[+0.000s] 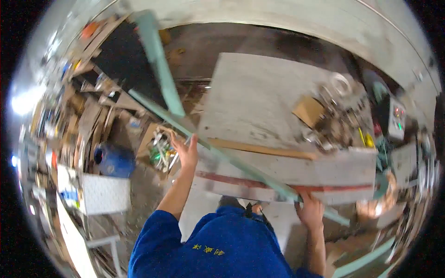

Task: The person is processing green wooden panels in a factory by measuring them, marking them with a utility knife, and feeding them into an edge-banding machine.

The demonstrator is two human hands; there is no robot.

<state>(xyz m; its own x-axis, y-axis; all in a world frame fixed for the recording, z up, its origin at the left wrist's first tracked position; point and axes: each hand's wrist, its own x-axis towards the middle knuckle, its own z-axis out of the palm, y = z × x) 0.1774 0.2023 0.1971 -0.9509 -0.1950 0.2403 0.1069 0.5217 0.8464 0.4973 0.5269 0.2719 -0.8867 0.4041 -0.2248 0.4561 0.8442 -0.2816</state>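
Strip (241, 165), pale green, slants between hands (187, 152) (311, 211), protruding past both.

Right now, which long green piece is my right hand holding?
The slanting green piece over the pale tabletop, with your right hand near its lower end. The wide upper-left piece and lower-right piece touch neither hand.

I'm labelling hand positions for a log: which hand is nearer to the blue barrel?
Left. The left hand is just right of the blue barrel in the view; the right hand is much farther right and lower, holding the green strip.
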